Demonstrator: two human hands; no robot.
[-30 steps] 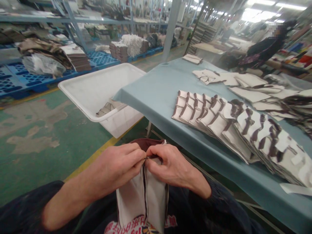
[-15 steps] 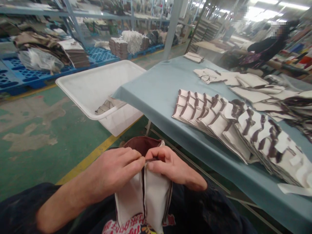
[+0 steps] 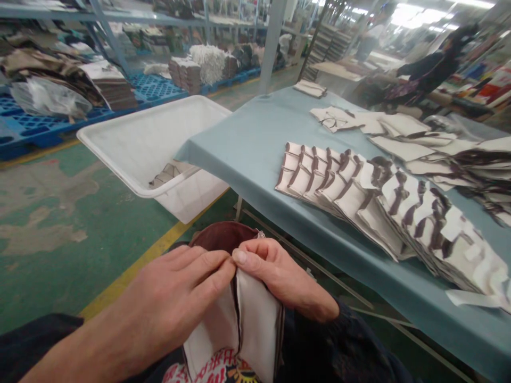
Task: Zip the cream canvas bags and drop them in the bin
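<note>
The left hand (image 3: 171,298) and the right hand (image 3: 275,271) meet at their fingertips, thumbs and index fingers pressed together. Between them they pinch the top edge of a cream fabric piece (image 3: 259,314) at the upper end of its dark seam (image 3: 236,303). The fingers cover the exact point of contact.

The fabric piece hangs directly below the grip, in front of the person's body; the seam runs down its middle and divides it into two panels. A curved brown section (image 3: 223,236) rises just behind the grip; its junction with the panels is hidden by the hands. Red lettering (image 3: 215,367) shows at the lower end of the piece.

Beyond the grip to the right stands a table (image 3: 239,138) with a blue-grey cover. Near its edge lies an overlapping row of cream pieces (image 3: 347,181) with dark brown edging. Farther right of the grip is a loose heap of cream and brown pieces (image 3: 423,138).

Ahead and to the left of the grip, beside the table corner, is a white bin (image 3: 159,117) containing some material (image 3: 170,174). Well beyond it are blue pallets (image 3: 151,88) bearing stacked goods.
</note>
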